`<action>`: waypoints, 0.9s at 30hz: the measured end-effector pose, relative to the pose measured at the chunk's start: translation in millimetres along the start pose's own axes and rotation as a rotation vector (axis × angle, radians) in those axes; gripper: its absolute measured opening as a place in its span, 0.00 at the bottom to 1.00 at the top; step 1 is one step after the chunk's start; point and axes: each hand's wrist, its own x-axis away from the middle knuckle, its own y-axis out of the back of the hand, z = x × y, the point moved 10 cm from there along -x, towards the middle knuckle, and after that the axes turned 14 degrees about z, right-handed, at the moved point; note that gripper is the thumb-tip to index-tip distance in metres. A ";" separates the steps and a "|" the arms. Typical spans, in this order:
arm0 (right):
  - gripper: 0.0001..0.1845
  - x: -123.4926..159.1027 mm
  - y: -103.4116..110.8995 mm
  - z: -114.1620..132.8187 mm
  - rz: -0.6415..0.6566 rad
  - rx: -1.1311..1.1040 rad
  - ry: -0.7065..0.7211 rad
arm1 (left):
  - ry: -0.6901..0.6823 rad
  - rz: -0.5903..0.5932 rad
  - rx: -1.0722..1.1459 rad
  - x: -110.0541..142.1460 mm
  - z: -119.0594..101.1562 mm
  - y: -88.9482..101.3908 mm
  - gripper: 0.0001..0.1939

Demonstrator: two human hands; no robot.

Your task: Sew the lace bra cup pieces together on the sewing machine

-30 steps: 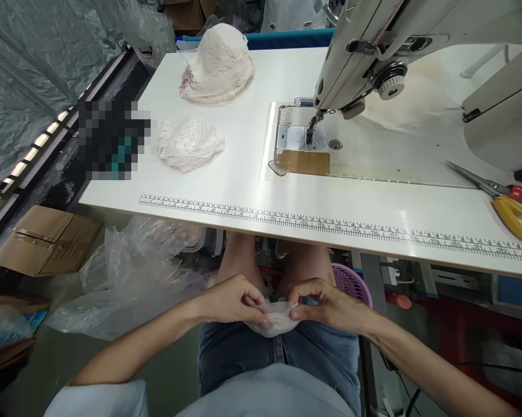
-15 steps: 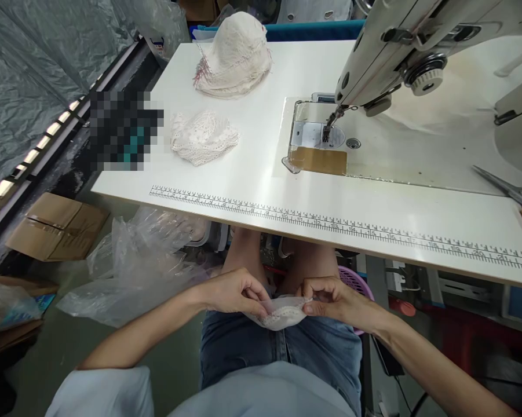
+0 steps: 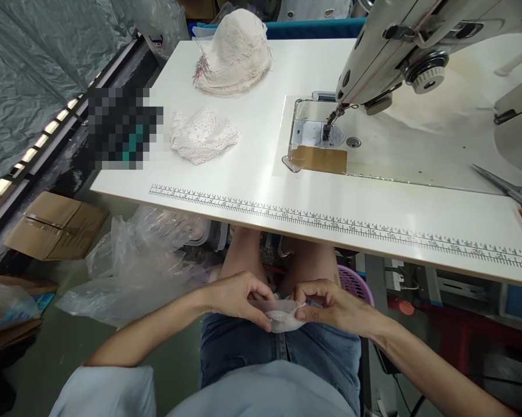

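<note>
Over my lap, a small piece of sheer white fabric (image 3: 282,321) with a lacy edge is held between both hands. My left hand (image 3: 245,301) pinches its left side between thumb and fingers. At the right end, my right hand (image 3: 324,301) grips the edge with thumb and curled forefinger. On the table beyond lie a flat white lace piece (image 3: 205,136) and, farther back, a cream cloth hat-shaped piece (image 3: 234,55) with frayed reddish threads along its rim.
A sewing machine (image 3: 400,52) stands on the right of the white table (image 3: 252,185), which has a printed ruler along its front edge. Scissors (image 3: 508,188) lie at the far right. Plastic bags (image 3: 134,272) and a cardboard box (image 3: 56,226) sit on the floor at left.
My hands have drawn slightly closer together, and the fabric between them is more bunched. My left fingers have shifted their hold. The things on the table have stayed put.
</note>
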 end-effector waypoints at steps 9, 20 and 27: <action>0.16 0.2 -0.3 1.5 0.013 0.026 -0.005 | 0.053 -0.049 0.044 0.7 12.4 3.6 0.17; 0.19 -3.1 -3.5 3.8 -0.016 0.130 -0.015 | 0.001 -0.025 -0.051 0.7 -7.4 2.6 0.17; 0.18 -0.8 -4.9 5.7 -0.030 0.182 -0.023 | 0.042 -0.089 -0.029 -4.7 -0.1 4.9 0.17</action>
